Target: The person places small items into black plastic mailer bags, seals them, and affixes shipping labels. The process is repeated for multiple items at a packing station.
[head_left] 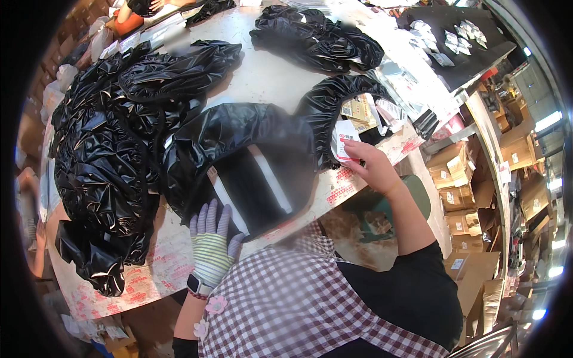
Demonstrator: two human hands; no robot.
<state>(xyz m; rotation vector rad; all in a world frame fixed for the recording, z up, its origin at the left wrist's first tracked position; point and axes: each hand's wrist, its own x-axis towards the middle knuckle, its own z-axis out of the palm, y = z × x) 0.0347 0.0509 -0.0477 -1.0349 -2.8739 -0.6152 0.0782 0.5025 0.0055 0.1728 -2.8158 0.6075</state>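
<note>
My left hand (212, 241), in a striped knit glove, lies with fingers extended on the lower left edge of a black glossy cover (239, 125), whose dark panel carries two white strips (268, 179). At the right, my bare right hand (373, 167) has its thumb and fingers on a white card with red print (346, 134). That card is among other cards and papers (357, 119) inside the gathered opening of another black cover (316, 101).
Crumpled black covers (101, 161) are heaped on the table (149, 289) at left, with another pile (310, 39) at the back. A black tray (430, 71) holds white packets. Cardboard boxes (459, 167) stand at right. A co-worker's hand (160, 5) shows at top left.
</note>
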